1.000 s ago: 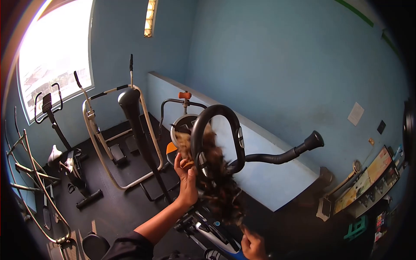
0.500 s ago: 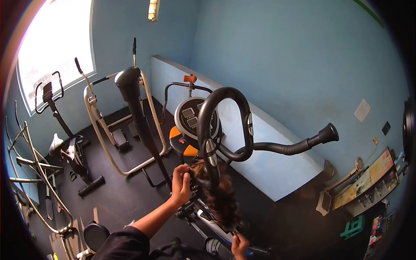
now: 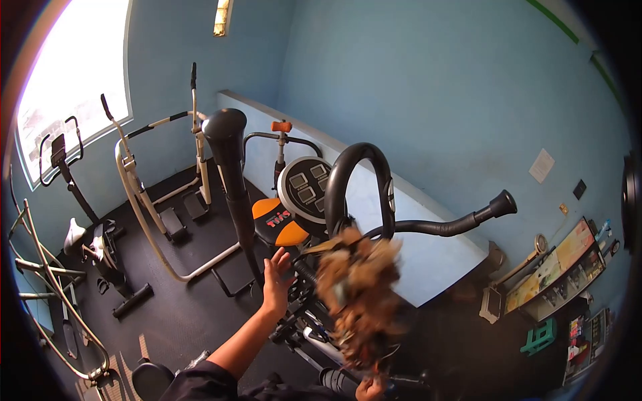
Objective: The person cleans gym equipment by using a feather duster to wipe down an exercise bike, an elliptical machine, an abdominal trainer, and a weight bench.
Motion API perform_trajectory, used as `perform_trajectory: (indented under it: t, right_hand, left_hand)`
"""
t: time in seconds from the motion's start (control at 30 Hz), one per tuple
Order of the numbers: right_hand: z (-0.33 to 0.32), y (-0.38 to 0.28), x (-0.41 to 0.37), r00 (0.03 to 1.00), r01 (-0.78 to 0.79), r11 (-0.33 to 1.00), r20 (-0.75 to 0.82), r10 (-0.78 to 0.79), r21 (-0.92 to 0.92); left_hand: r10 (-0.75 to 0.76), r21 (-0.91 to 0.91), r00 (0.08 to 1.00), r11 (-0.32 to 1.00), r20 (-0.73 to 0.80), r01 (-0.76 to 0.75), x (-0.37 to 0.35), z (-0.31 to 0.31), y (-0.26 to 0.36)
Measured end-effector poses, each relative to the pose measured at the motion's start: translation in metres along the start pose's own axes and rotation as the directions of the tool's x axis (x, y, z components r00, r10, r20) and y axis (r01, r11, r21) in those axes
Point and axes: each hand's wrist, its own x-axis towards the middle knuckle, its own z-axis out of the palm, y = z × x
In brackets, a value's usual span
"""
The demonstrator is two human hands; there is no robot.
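Note:
A feather duster (image 3: pixel 358 287) with brown, fluffed feathers stands in the middle of the head view, blurred by motion. At its lower end my right hand (image 3: pixel 370 387) is closed around the handle, partly cut off by the bottom edge. The feathers are in front of the lower part of an elliptical trainer's black looped handlebar (image 3: pixel 354 155). My left hand (image 3: pixel 274 284) is open, fingers apart, beside the trainer's central post and left of the feathers. Beyond it rises the long left arm lever (image 3: pixel 231 160). The round grey console (image 3: pixel 302 188) is partly covered by the loop.
The trainer's right lever (image 3: pixel 461 222) sticks out to the right. Behind stand an orange-and-black seat (image 3: pixel 284 224), a white-framed walker machine (image 3: pixel 144 200) and an exercise bike (image 3: pixel 100 247). A low blue wall (image 3: pixel 428 247) runs diagonally. A green stool (image 3: pixel 539 336) and shelf (image 3: pixel 555 281) are at right.
The duster's feathers have swung up and spread wider. My left hand has opened its fingers. The view has shifted slightly, and the left lever now appears farther right.

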Motion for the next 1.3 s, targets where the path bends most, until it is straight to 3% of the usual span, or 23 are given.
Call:
perform_trajectory:
  t: [0.07,0.1,0.2,0.27,0.33,0.4,0.47,0.5,0.53,0.63,0.7,0.77,0.87,0.93,0.97,1.03,1.1,1.17,1.23,1.3]
  right_hand:
    - [0.006,-0.007,-0.004,0.974,0.227,0.970,-0.002,-0.227,0.085]
    - [-0.002,-0.036,0.006,0.986,0.086,0.987,0.130,-0.104,0.138]
    - [0.010,-0.056,0.007,0.981,0.111,0.990,0.148,-0.124,0.093]
    - [0.013,-0.051,0.009,0.978,0.117,0.988,0.160,-0.132,0.103]
    - [-0.004,-0.054,0.023,0.988,0.038,0.998,0.151,-0.046,0.050]
    - [-0.043,-0.076,0.068,0.977,0.209,0.977,0.042,-0.210,0.035]
    - [-0.072,-0.090,0.123,0.932,0.352,0.933,-0.067,-0.357,-0.074]
    - [-0.084,-0.092,0.148,0.894,0.412,0.898,-0.126,-0.431,-0.153]
    - [-0.098,-0.092,0.169,0.905,0.403,0.889,-0.052,-0.423,-0.220]
    - [-0.118,-0.135,0.222,0.914,0.369,0.918,-0.124,-0.387,-0.146]
    - [-0.112,-0.132,0.237,0.925,0.344,0.934,-0.137,-0.355,-0.096]
    - [-0.099,-0.118,0.245,0.968,0.253,0.961,-0.033,-0.251,0.112]
    - [-0.063,-0.079,0.212,0.978,0.208,0.940,-0.048,-0.203,0.269]
    - [-0.015,-0.024,0.171,0.987,0.158,0.955,-0.024,-0.157,0.253]
    - [-0.001,-0.004,0.151,0.990,0.117,0.956,0.041,-0.133,0.267]
    - [0.016,0.006,0.147,0.987,0.079,0.954,0.115,-0.116,0.289]
    - [0.022,-0.017,0.165,0.975,0.207,0.889,-0.010,-0.222,0.408]
    - [0.015,-0.044,0.196,0.952,0.127,0.896,0.201,-0.230,0.425]
    - [0.029,-0.059,0.241,0.888,0.378,0.851,0.119,-0.445,0.364]
    - [0.031,-0.080,0.278,0.937,0.134,0.928,0.260,-0.233,0.348]
  left_hand:
    - [-0.022,-0.222,0.996,0.974,0.088,0.041,0.003,-0.007,-0.013]
    - [-0.086,-0.235,0.994,0.967,0.067,0.099,-0.002,-0.005,-0.009]
    - [-0.130,-0.371,0.971,0.907,0.202,0.199,-0.009,-0.005,0.004]
    - [-0.111,-0.360,0.976,0.917,0.186,0.172,-0.016,-0.001,0.017]
    - [-0.078,-0.337,0.987,0.934,0.139,0.121,-0.022,0.003,0.028]
    - [-0.114,-0.369,0.985,0.916,0.132,0.156,-0.028,0.007,0.032]
    - [0.169,-0.107,0.967,0.983,0.191,-0.151,-0.036,0.025,0.038]
    - [0.220,-0.046,0.949,0.976,0.227,-0.215,-0.032,0.028,0.036]
    - [0.257,-0.024,0.923,0.965,0.286,-0.261,-0.035,0.036,0.040]
    - [0.296,0.056,0.857,0.935,0.423,-0.350,-0.043,0.083,0.079]
    - [0.318,0.105,0.857,0.915,0.407,-0.389,-0.033,0.103,0.080]
    - [0.358,0.097,0.850,0.901,0.387,-0.423,-0.017,0.120,0.079]
    - [0.398,0.080,0.842,0.887,0.364,-0.454,0.004,0.136,0.075]
    - [0.391,0.014,0.875,0.911,0.287,-0.412,0.004,0.148,0.072]
    - [0.450,0.011,0.857,0.884,0.251,-0.467,0.006,0.151,0.064]
    - [0.470,0.014,0.851,0.874,0.233,-0.486,0.004,0.153,0.064]
    - [0.479,0.043,0.844,0.864,0.242,-0.502,0.011,0.148,0.051]
    - [0.488,0.042,0.847,0.861,0.213,-0.507,0.010,0.148,0.045]
    - [0.493,0.060,0.850,0.858,0.185,-0.510,0.007,0.152,0.050]
    - [0.492,0.059,0.858,0.862,0.145,-0.504,0.003,0.158,0.052]
